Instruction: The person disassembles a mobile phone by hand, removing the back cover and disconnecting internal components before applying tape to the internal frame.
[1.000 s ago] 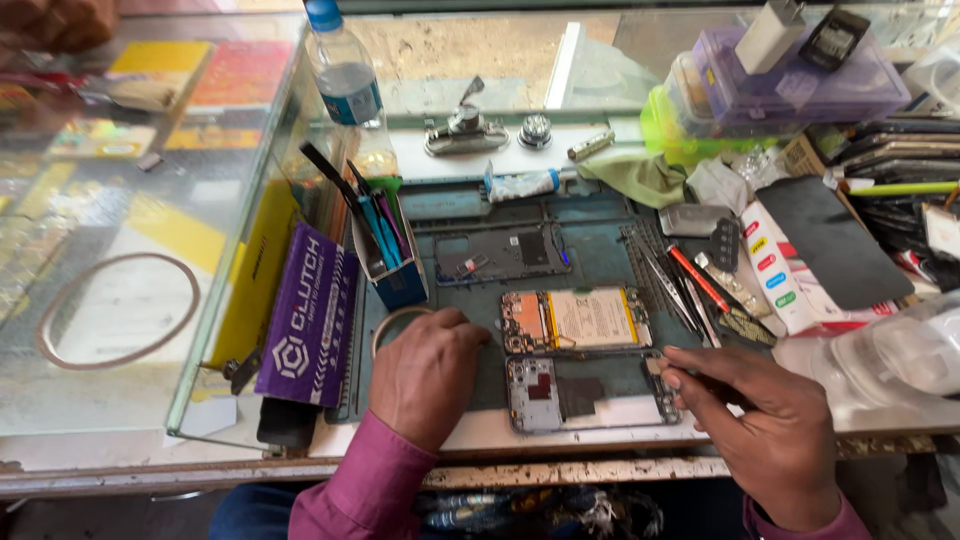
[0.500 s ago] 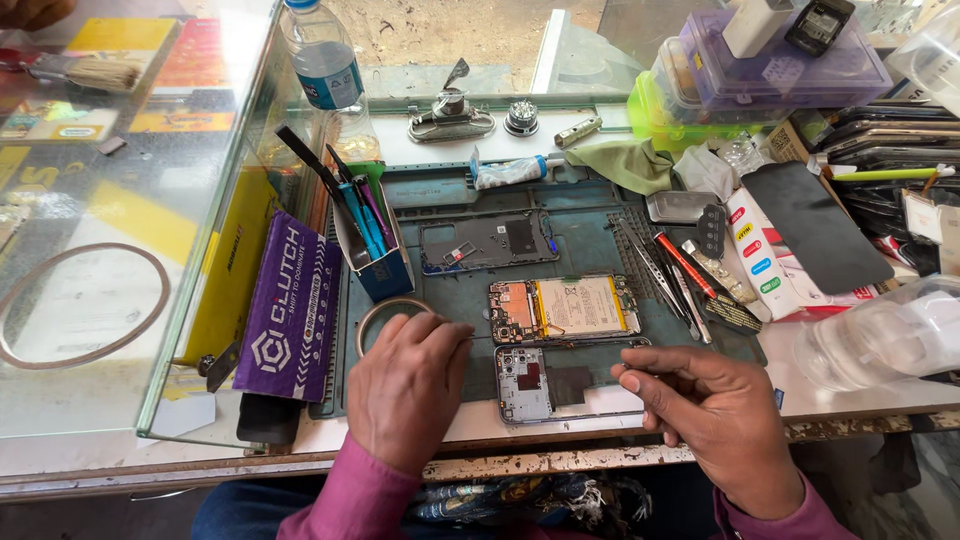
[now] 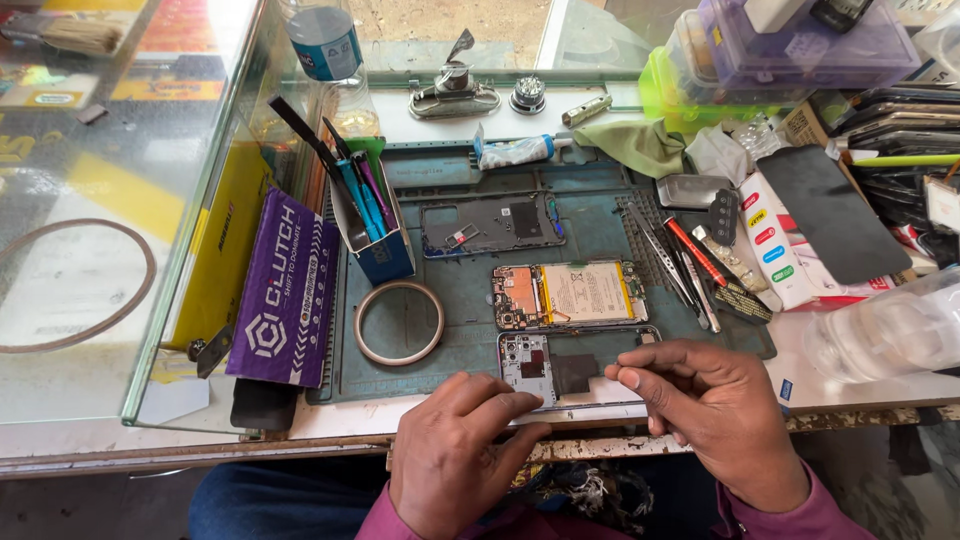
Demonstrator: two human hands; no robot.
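box (image 3: pixel 290 290): purple, leaning at mat's left edge
tape ring (image 3: pixel 399 322): flat on mat (image 3: pixel 460 310), left of open phone
left hand (image 3: pixel 455 450): fingers (image 3: pixel 505 408) curled down onto near-left edge of back frame, pressing it, not closed around it
back frame (image 3: pixel 565 365): on mat's near edge, just below open phone
open phone (image 3: pixel 568 295): mat centre, battery up
right hand (image 3: pixel 715 410): fingers pinched together over frame's right end; cannot tell if anything is held
tweezers (image 3: pixel 660 255): right of open phone
bottle (image 3: pixel 885 330): clear, lying on counter (image 3: pixel 850 385), right of mat
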